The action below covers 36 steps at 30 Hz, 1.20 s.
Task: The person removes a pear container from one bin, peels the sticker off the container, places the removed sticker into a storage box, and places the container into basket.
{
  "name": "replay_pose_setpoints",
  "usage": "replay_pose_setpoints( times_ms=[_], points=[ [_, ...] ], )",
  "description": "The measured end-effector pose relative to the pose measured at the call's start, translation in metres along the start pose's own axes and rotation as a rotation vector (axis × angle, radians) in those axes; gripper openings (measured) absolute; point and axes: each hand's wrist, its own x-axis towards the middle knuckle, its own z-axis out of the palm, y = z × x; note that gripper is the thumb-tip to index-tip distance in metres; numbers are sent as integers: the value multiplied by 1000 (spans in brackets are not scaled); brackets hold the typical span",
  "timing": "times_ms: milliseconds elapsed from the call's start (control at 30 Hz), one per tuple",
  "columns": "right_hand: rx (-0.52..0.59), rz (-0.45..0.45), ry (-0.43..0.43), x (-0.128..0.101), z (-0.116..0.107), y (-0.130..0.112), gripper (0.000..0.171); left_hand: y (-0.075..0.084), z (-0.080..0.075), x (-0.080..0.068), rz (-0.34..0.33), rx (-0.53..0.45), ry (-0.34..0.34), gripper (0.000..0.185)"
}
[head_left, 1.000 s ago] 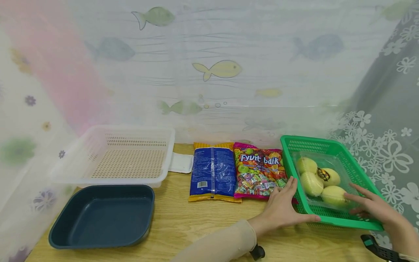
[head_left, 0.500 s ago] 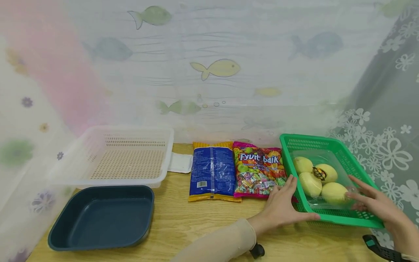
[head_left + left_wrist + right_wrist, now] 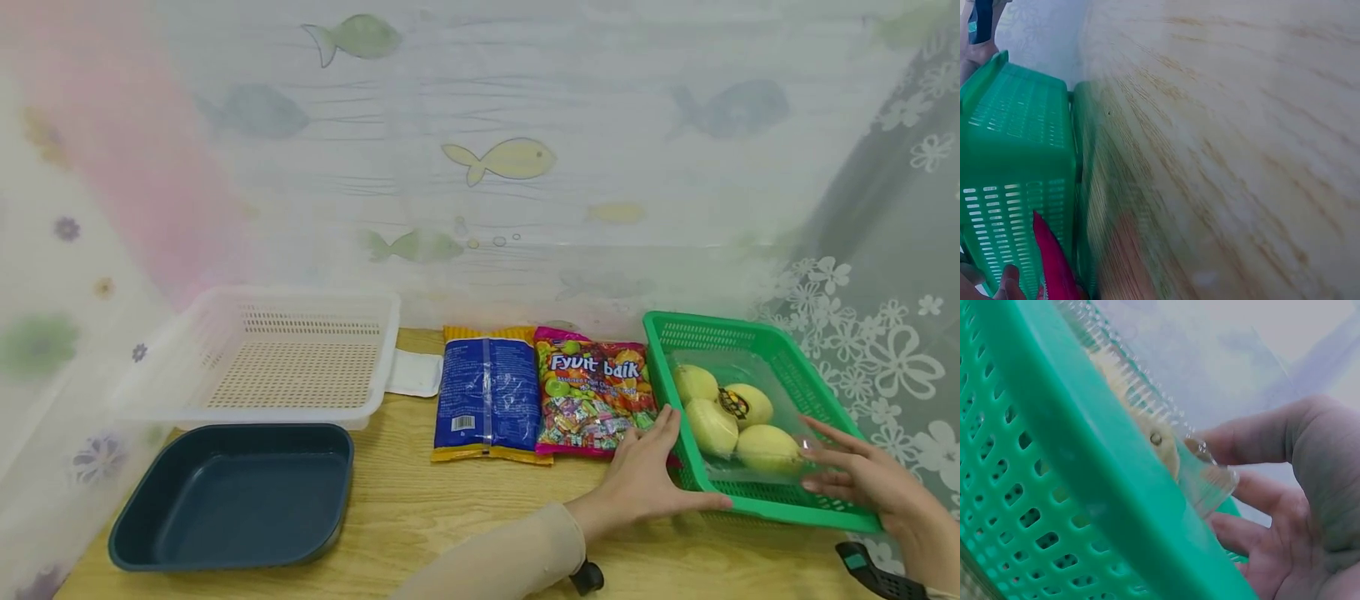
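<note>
A clear plastic pack of pale yellow fruits point(image 3: 768, 450) with a dark label lies in the green basket point(image 3: 783, 508) at the right. My right hand point(image 3: 873, 479) reaches over the basket's front right; its thumb and fingers pinch the pack's edge, as the right wrist view shows at the clear plastic corner point(image 3: 1216, 487). My left hand point(image 3: 645, 479) rests spread at the basket's front left corner, fingers straight along the side, thumb on the front rim. Directly left of the basket lies a pink bag of fruit candy point(image 3: 596, 392), partly behind my left hand.
A blue and yellow bag point(image 3: 487, 396) lies beside the candy bag, with a white packet point(image 3: 415, 372) left of it. The white basket point(image 3: 367, 412) stands at the back left, and a dark blue basin point(image 3: 240, 508) in front of it. A patterned curtain point(image 3: 480, 208) hangs close behind.
The fruit pack has shifted slightly left inside the green basket, with my right fingers still at its edge. My left hand and the basket have stayed in place.
</note>
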Motion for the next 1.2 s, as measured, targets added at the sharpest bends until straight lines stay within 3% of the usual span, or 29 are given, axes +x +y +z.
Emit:
replay_pose_setpoints(
  times_ms=[100,200,500,733,867,1033,1200],
  points=[
    [104,15,-27,1,-3,6,75,-1,0,-1,12,-2,-7,118],
    [137,18,-42,1,-5,8,71,-1,1,-1,19,5,-5,118],
    [88,-16,-79,0,-4,7,68,-2,2,0,21,-5,2,118],
    [81,-78,-1,-2,-5,12,55,-2,1,-1,19,-9,3,118],
    [175,-105,16,-3,-4,14,43,-2,1,-1,15,-13,3,118],
    [285,-127,29,-7,1,11,47,-2,1,0,10,-17,1,118],
    [225,-117,88,-13,5,6,48,-2,1,0,10,-19,3,118]
  ],
)
